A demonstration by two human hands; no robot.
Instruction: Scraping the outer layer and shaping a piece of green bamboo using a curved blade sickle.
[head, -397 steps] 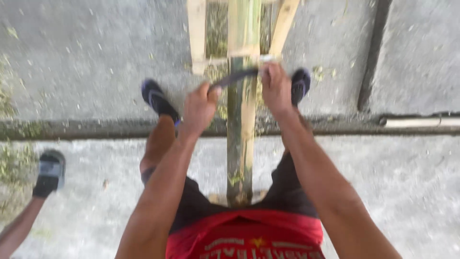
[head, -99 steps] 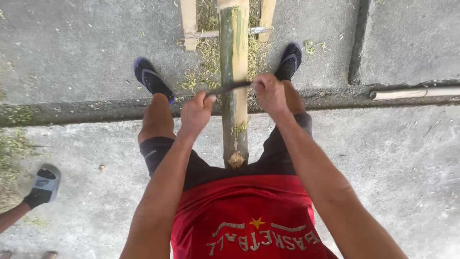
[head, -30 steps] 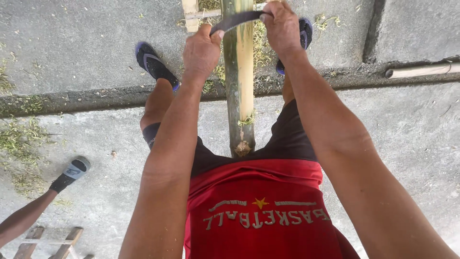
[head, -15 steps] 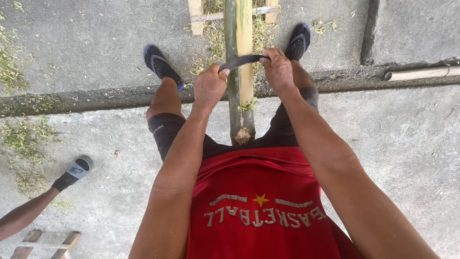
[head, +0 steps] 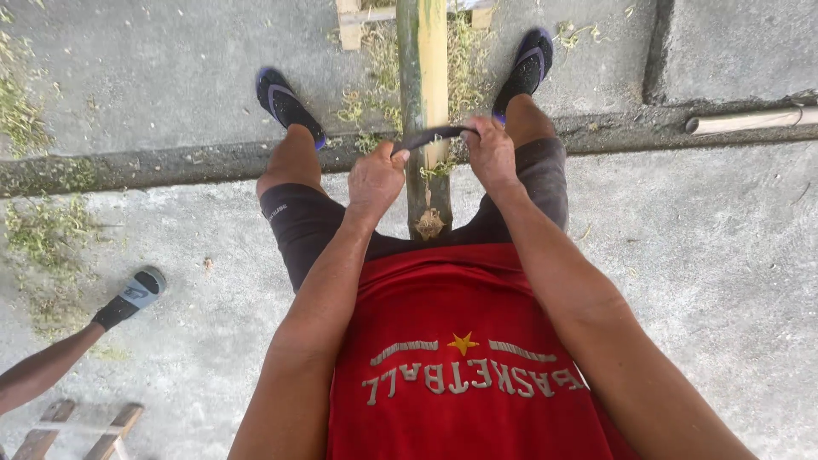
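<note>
Grey concrete floor (head: 724, 281), rough and stained. Dark gutter seam (head: 170, 162) crosses it left to right. Bamboo pole (head: 424, 77) runs away from viewer across seam, far end resting on pale wooden frame (head: 351, 25). Green shavings (head: 375, 94) scattered on floor both sides of pole, more in patch (head: 34, 247) far left of pole. Thin pale pole (head: 750, 121) lies along seam, well right of bamboo. Wooden slats (head: 77, 426) at bottom left corner, well apart from bamboo.
</note>
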